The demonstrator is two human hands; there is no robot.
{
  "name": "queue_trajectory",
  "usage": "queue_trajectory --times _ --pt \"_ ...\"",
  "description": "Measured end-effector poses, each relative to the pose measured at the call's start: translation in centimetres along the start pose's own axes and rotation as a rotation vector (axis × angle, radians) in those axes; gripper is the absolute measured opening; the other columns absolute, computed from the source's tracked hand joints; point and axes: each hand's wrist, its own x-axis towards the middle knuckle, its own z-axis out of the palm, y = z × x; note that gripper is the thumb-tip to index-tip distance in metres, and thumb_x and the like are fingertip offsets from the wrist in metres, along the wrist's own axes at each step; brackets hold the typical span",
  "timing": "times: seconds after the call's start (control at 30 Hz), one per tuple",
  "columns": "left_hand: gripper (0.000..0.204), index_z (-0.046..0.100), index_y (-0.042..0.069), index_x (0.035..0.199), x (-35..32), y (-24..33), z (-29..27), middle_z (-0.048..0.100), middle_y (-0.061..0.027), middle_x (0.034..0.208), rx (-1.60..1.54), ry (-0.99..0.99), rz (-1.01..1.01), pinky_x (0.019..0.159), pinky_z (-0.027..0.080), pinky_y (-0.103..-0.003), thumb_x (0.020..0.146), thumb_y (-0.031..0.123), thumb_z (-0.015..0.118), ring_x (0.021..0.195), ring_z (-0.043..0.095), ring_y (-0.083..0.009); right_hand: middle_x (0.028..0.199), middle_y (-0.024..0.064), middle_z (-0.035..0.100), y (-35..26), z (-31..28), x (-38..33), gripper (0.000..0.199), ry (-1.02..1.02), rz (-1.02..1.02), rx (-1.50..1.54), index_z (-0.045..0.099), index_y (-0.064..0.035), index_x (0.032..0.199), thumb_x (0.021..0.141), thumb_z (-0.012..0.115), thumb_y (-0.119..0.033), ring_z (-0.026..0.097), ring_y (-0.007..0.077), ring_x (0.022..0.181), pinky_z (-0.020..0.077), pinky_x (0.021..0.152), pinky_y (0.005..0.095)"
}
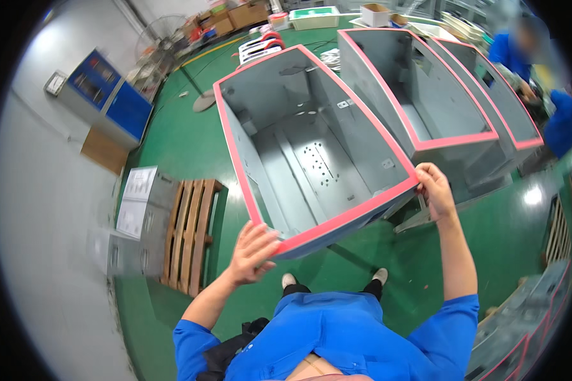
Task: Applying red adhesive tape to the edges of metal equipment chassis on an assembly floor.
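In front of me stands a grey metal cabinet shell (299, 222), its open side facing up. A pink strip (346, 219) runs around its whole rim. My left hand (253, 253) lies at the near left corner, fingers stretched out and touching the strip there. At the near right corner, the fingers of my right hand (433, 190) are closed on the rim, thumb and fingertips on the pink strip. Inside the shell, slots and holes (321, 164) show in the bottom panel. What lies under my left palm is hidden.
To the right are more pink-rimmed shells (448, 143). A wooden pallet (187, 238) and grey metal boxes (140, 219) stand left. Behind them are a blue-doored cupboard (111, 95) and a stand fan (203, 100). A co-worker in blue (511, 57) is at far right.
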Motion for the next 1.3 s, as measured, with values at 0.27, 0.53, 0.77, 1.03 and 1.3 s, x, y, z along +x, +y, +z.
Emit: queue_trajectory --times 0.27,0.53,0.77,1.03,1.3 --pt "0.042 0.056 0.014 0.113 1.8 -3.3 -0.8 0.052 -0.0031 0.120 -0.104 -0.056 0.368 0.096 0.033 -0.040 0.073 0.023 0.063 0.109 0.048 -0.0222 0.069 -0.0078 0.050 1.1 1.1 -1.4 0.013 0.253 -0.121 -0.012 0.059 -0.0091 0.087 0.083 0.056 -0.021 0.043 0.0009 0.059 0.0347 0.053 0.0164" --pt "0.039 0.058 0.013 0.108 1.9 -5.1 -0.3 0.057 0.0028 0.114 -0.192 0.072 0.509 0.086 0.034 -0.031 0.070 0.017 0.066 0.097 0.052 -0.0174 0.068 -0.0082 0.051 1.1 3.1 -2.1 0.015 0.437 -0.166 -0.162 0.062 -0.0101 0.083 0.082 0.057 -0.024 0.042 0.0016 0.060 0.0322 0.052 0.0172" --pt "0.036 0.059 0.014 0.106 2.4 -6.2 0.1 0.057 0.0032 0.114 -0.282 0.049 0.583 0.082 0.033 -0.029 0.071 0.017 0.065 0.095 0.052 -0.0174 0.065 -0.0080 0.048 1.1 5.1 -2.5 0.018 0.560 -0.186 -0.232 0.060 -0.0107 0.075 0.081 0.060 -0.028 0.040 0.0016 0.061 0.0289 0.052 0.0179" --pt "0.035 0.062 0.016 0.104 3.9 -8.8 -0.2 0.057 0.0030 0.115 -0.388 -0.087 0.819 0.076 0.031 -0.031 0.072 0.029 0.064 0.094 0.052 -0.0204 0.066 -0.0082 0.052 2.9 4.9 -1.0 0.019 0.718 -0.199 -0.156 0.061 -0.0134 0.072 0.080 0.060 -0.031 0.042 0.0021 0.061 0.0294 0.057 0.0190" --pt "0.038 0.052 0.008 0.116 9.7 -11.1 -2.9 0.049 -0.0081 0.124 -0.749 -0.444 0.996 0.086 0.039 -0.038 0.078 0.009 0.055 0.113 0.046 -0.0284 0.085 -0.0002 0.061 5.3 6.1 -3.0 0.030 1.022 -0.279 -0.019 0.062 -0.0084 0.093 0.090 0.042 -0.031 0.054 0.0102 0.079 0.0380 0.069 0.0247"
